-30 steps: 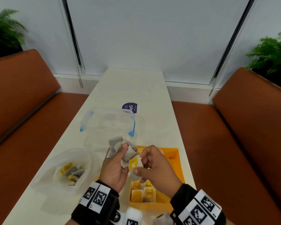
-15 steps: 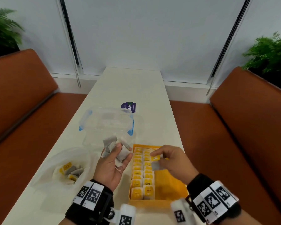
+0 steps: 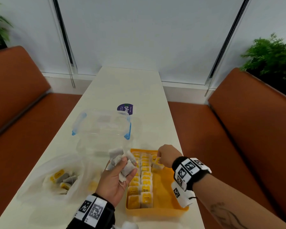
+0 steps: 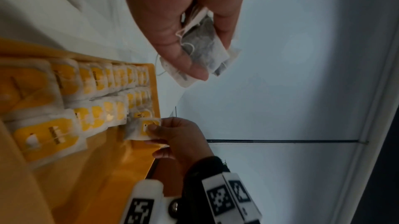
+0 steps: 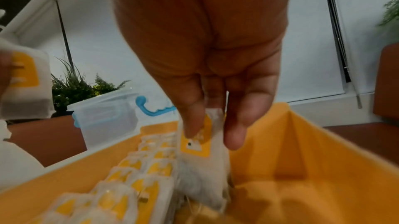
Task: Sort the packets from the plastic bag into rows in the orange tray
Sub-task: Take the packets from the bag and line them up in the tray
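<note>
The white worktop (image 3: 122,86) runs between two orange-brown benches (image 3: 248,129), carrying in order of size a clear lidded container with blue clips (image 3: 102,124), a plastic bag (image 3: 56,177) at the near left and the orange tray (image 3: 165,195) at the near right. The head view shows the bag lying open with several packets inside (image 3: 63,178); neither wrist view shows them. In the tray, two rows of packets (image 3: 141,177) fill the left side, yellow labels up, with bare floor to their right. The left hand (image 3: 116,180) is raised just left of the tray, palm up, its grip clamped on a bunch of packets (image 3: 120,161); the left wrist view adds loose strings trailing from them under the thumb. The right hand (image 3: 166,157) is at the far end of the tray, its grip pinched on one packet (image 3: 156,161). The head view blurs that packet; the right wrist view shows it hanging upright from thumb and fingers, its lower edge down at the tray floor just right of the second row, and the left wrist view shows the thumb pressed on its yellow label.
</note>
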`<action>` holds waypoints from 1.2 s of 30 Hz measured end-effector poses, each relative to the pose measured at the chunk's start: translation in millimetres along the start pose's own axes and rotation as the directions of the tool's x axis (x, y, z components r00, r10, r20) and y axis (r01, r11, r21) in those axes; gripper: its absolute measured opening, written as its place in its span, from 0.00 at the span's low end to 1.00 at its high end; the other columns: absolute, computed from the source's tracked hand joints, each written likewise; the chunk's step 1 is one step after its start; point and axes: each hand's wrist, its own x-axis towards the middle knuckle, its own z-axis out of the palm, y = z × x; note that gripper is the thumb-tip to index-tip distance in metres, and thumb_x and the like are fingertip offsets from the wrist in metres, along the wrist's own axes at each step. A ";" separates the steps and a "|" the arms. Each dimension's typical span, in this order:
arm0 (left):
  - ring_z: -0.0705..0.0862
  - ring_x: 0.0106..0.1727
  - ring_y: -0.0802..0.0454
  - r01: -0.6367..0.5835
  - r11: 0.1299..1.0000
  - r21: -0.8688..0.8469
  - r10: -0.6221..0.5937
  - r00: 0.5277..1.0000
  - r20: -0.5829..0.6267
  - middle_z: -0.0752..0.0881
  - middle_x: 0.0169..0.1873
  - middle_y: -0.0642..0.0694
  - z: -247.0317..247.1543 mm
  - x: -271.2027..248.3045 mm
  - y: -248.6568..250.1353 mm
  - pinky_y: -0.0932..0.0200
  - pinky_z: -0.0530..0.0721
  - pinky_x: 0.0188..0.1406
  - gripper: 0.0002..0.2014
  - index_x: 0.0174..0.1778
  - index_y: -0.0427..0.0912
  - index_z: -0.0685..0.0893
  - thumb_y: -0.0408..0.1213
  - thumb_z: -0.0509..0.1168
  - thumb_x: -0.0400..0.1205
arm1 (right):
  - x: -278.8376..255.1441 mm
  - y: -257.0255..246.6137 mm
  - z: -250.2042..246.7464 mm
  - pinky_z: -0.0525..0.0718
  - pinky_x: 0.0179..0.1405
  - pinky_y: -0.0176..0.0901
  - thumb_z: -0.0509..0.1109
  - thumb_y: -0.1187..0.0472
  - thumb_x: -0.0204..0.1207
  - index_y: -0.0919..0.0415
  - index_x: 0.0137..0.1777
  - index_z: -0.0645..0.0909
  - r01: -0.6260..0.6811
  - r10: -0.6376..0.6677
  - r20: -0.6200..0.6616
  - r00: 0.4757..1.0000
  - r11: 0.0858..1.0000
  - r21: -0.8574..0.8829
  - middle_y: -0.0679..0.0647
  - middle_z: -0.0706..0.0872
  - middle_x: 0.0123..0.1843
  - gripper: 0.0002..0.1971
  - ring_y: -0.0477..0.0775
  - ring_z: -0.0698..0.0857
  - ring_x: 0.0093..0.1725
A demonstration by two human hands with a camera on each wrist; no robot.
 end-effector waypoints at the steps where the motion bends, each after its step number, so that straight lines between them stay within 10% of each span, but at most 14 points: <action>1: 0.89 0.38 0.51 0.004 1.000 -0.005 -0.004 1.000 -0.008 0.85 0.42 0.40 -0.1 0.2 -1.4 0.58 0.89 0.33 0.07 0.48 0.44 0.81 0.29 0.61 0.80 | 3.9 -3.2 2.1 0.82 0.54 0.41 0.67 0.65 0.77 0.64 0.59 0.84 -0.013 0.014 0.030 0.999 1.000 -0.028 0.57 0.85 0.61 0.12 0.56 0.84 0.59; 8: 0.89 0.36 0.51 0.042 0.999 -0.024 -0.043 0.998 -0.044 0.85 0.42 0.39 -2.7 0.9 -4.7 0.58 0.89 0.33 0.09 0.54 0.43 0.80 0.29 0.61 0.81 | 22.4 -15.0 6.2 0.84 0.53 0.45 0.62 0.70 0.78 0.66 0.57 0.84 0.033 -0.015 0.104 0.995 0.984 -0.175 0.59 0.87 0.54 0.12 0.58 0.85 0.55; 11: 0.88 0.39 0.49 0.047 0.999 -0.029 -0.048 0.997 -0.067 0.85 0.43 0.39 -3.4 0.4 -6.1 0.58 0.89 0.32 0.09 0.54 0.42 0.80 0.29 0.61 0.80 | 17.7 -22.1 3.9 0.77 0.43 0.42 0.60 0.74 0.77 0.64 0.34 0.75 0.023 -0.016 0.029 0.999 0.964 -0.265 0.53 0.73 0.31 0.11 0.57 0.79 0.43; 19: 0.90 0.35 0.50 0.081 0.997 -0.009 -0.081 0.994 -0.073 0.85 0.42 0.37 -0.9 -1.9 -10.2 0.57 0.88 0.29 0.11 0.57 0.39 0.79 0.29 0.61 0.80 | 12.9 -25.6 3.8 0.80 0.54 0.44 0.62 0.71 0.77 0.66 0.59 0.77 0.078 -0.090 -0.032 0.995 0.958 -0.274 0.60 0.82 0.60 0.11 0.59 0.83 0.59; 26: 0.90 0.33 0.49 0.111 0.994 -0.021 -0.112 0.992 -0.050 0.87 0.37 0.38 3.4 -1.2 -6.2 0.58 0.88 0.27 0.07 0.52 0.39 0.80 0.29 0.61 0.81 | 1.0 -15.7 -14.5 0.84 0.47 0.45 0.62 0.73 0.75 0.59 0.43 0.79 0.055 -0.007 -0.232 0.973 0.978 0.201 0.56 0.85 0.48 0.09 0.56 0.85 0.48; 30: 0.89 0.31 0.50 0.117 0.992 -0.055 -0.120 0.992 -0.046 0.88 0.34 0.40 3.5 3.1 -5.5 0.59 0.88 0.27 0.05 0.49 0.39 0.81 0.30 0.60 0.81 | -35.4 -22.0 -26.9 0.82 0.29 0.36 0.74 0.74 0.68 0.55 0.31 0.78 0.252 -0.108 -0.250 0.962 0.704 0.664 0.49 0.81 0.28 0.14 0.41 0.81 0.23; 36: 0.89 0.34 0.51 0.142 0.986 -0.084 -0.142 0.990 -0.001 0.89 0.40 0.38 7.7 9.2 -14.2 0.63 0.85 0.26 0.13 0.58 0.36 0.81 0.35 0.62 0.79 | -68.7 -47.6 -1.3 0.77 0.37 0.38 0.80 0.60 0.64 0.50 0.44 0.82 0.411 -0.351 -0.214 0.911 0.796 0.444 0.42 0.76 0.34 0.11 0.39 0.75 0.33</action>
